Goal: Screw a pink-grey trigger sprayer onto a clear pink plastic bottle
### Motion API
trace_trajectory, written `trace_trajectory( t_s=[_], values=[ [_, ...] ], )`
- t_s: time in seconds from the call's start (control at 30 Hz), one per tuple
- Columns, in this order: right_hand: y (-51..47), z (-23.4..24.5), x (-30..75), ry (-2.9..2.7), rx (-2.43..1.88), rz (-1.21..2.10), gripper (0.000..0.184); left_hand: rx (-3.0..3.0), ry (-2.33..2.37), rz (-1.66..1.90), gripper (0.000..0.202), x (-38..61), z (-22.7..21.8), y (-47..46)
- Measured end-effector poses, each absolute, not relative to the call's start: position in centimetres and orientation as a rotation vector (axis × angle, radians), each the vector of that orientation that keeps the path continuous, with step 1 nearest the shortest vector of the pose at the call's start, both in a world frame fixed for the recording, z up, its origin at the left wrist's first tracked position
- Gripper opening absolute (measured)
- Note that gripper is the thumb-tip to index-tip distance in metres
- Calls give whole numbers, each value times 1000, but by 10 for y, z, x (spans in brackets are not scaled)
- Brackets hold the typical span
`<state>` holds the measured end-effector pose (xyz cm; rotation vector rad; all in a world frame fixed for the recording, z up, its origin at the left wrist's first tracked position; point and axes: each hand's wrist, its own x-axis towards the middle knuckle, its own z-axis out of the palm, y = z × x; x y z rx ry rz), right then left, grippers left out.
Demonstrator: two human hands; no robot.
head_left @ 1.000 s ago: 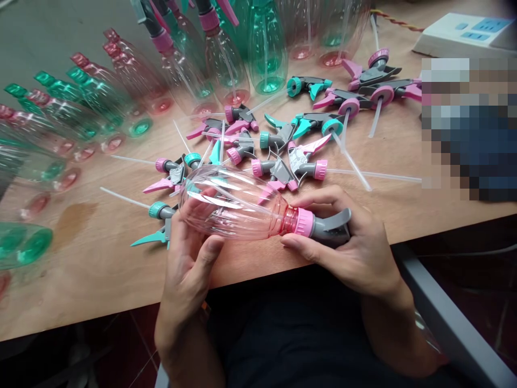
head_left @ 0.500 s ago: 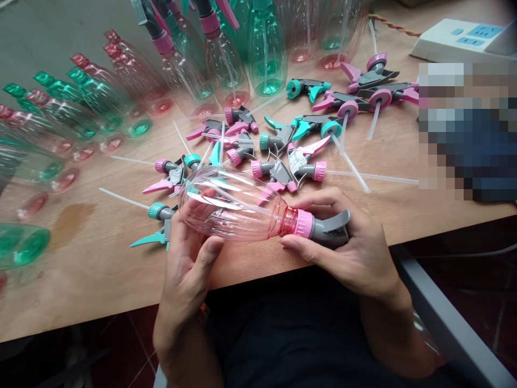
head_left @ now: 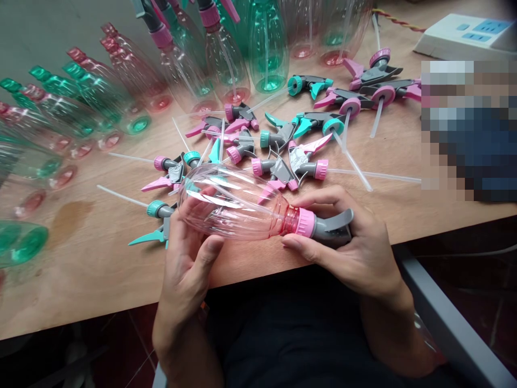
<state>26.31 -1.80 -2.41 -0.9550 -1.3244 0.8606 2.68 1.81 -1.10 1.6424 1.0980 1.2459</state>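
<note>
A clear pink spray bottle (head_left: 238, 207) lies sideways between my hands above the table's front edge. My left hand (head_left: 189, 248) is closed around its base end, thumb in front and fingers behind, seen through the plastic. Around the pink collar and grey head of the spray trigger (head_left: 319, 225) my right hand (head_left: 355, 242) is wrapped. The collar sits on the bottle's neck, and a thin tube shows inside. Just beyond the bottle lie several loose spray triggers (head_left: 278, 175) in pink, teal and grey, with dip tubes attached. One teal trigger (head_left: 157, 210) rests beside my left hand.
Open-necked pink and green bottles (head_left: 92, 91) stand in rows at the left. Bottles with triggers fitted (head_left: 226, 64) stand at the back. A white power strip (head_left: 456, 40) with a twisted cord is at the far right, behind a pixelated patch. The wooden table (head_left: 100, 269) ends near my lap.
Both hands keep the same hold on the spray bottle. The view has shifted very slightly, and the bottle's trigger end sits a touch farther right.
</note>
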Motion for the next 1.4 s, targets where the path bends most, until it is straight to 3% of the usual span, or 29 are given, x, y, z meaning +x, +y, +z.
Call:
trace_trajectory(
  t_s=[0.7, 1.4],
  values=[
    [-20, -23, 262, -1328, -1010, 766, 36, 1581, 1099, 1230, 54, 28, -12, 16],
    [-20, -8, 269, -1447, -1238, 756, 35, 1573, 1206, 1380, 46, 45, -22, 18]
  ],
)
